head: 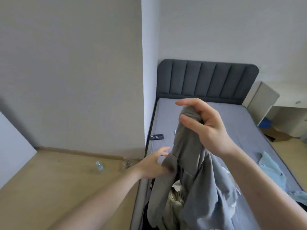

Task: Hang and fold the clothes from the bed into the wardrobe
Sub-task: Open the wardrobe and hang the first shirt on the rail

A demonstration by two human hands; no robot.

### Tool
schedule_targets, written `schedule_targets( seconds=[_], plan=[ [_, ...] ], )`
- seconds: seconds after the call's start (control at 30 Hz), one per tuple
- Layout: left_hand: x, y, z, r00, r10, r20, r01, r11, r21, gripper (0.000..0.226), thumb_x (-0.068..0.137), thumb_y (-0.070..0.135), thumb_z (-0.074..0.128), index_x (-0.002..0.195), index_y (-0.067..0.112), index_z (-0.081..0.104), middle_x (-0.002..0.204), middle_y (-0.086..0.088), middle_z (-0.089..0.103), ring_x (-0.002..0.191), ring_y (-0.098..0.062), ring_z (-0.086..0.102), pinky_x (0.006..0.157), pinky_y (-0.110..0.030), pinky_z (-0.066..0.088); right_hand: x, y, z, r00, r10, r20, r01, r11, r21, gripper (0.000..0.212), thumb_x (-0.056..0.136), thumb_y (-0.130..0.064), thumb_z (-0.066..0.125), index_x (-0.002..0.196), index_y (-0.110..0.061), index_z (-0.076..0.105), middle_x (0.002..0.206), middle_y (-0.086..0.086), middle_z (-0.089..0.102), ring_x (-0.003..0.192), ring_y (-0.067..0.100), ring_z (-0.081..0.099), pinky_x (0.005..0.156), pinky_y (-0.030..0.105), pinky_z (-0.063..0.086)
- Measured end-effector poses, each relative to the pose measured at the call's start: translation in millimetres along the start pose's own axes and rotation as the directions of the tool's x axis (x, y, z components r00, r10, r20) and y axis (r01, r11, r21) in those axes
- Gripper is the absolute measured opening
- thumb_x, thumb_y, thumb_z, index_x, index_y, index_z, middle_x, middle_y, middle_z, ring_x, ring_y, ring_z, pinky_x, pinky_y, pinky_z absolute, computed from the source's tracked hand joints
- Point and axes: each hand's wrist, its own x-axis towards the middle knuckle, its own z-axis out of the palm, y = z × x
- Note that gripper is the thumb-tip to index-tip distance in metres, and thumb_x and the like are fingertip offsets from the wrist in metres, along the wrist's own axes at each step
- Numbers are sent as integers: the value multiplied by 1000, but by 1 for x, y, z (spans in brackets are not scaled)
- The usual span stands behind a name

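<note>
My right hand (204, 125) grips the top of a grey garment (191, 180) and holds it up above the bed (232, 117). The cloth hangs down in folds over a heap of other clothes (176, 196) at the bed's near end. My left hand (154, 161) reaches in from the left and touches the garment's left edge, its fingers blurred. A light blue garment (272, 168) lies on the mattress to the right. The wardrobe is not in view.
A dark padded headboard (207, 78) stands at the far end of the bed. A small black device (156, 137) lies on the mattress's left edge. A plastic bottle (99, 167) stands on the wooden floor at left. A white desk (282, 103) and a cardboard box (275, 134) are at right.
</note>
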Motion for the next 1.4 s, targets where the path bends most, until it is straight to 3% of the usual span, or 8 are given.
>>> schedule_targets(
  seconds=[0.1,0.23,0.57,0.97,1.1,1.23,1.3,1.4],
  plan=[
    [-24,9,-29,990,67,-122,-84,987,-136,13,95,21,71,101,28,79,99,10,78,91,0,70,79,-19,55,20,-21,19,994,-83,69,77,993,90,31,97,-10,61,121,-29,67,84,29,42,76,42,39,71,22,43],
    [-58,21,-101,831,50,-555,-197,958,-208,19,91,15,62,82,24,76,83,6,74,80,-4,65,72,-19,50,49,-25,49,984,-132,117,123,989,81,27,101,-11,59,124,-26,65,95,21,55,82,34,52,77,24,49],
    [-170,-6,-290,589,-41,-807,64,998,-4,26,97,2,56,90,19,75,93,-1,76,86,-8,67,83,-32,52,157,-13,196,1000,-23,22,15,945,326,29,96,-15,64,120,-30,69,121,-8,70,116,13,65,97,29,53],
    [-347,-16,-478,251,59,-966,176,979,105,18,95,15,64,104,30,63,109,17,64,102,-3,61,72,-8,44,302,-87,466,970,-187,156,87,864,496,61,89,-11,57,148,-26,52,147,-7,57,138,9,51,121,39,36],
    [-400,-6,-507,333,138,-933,140,971,194,18,91,45,57,93,32,69,97,18,69,96,-2,63,76,-9,45,339,-115,547,947,-208,246,88,901,424,76,86,-13,54,158,-26,34,155,-22,40,144,-3,36,125,30,24],
    [-433,-28,-537,440,-20,-898,263,959,108,40,75,70,65,99,38,67,98,24,68,92,3,64,66,-7,47,361,-126,619,912,-226,341,92,925,369,84,80,-6,47,159,-28,32,156,-25,37,144,-7,33,122,23,27],
    [-444,-52,-559,423,-56,-904,356,928,109,22,84,53,72,96,36,66,92,23,69,86,-2,67,64,-10,48,371,-122,652,890,-240,387,91,926,366,83,79,4,41,157,-25,37,147,-16,54,128,-13,49,107,14,44],
    [-466,-87,-600,292,-65,-954,384,922,54,14,97,29,64,84,23,63,78,6,71,74,-19,66,66,-24,46,389,-109,697,876,-227,427,73,935,347,83,86,11,39,160,-26,31,116,-45,56,94,-27,57,75,1,47]
  ],
)
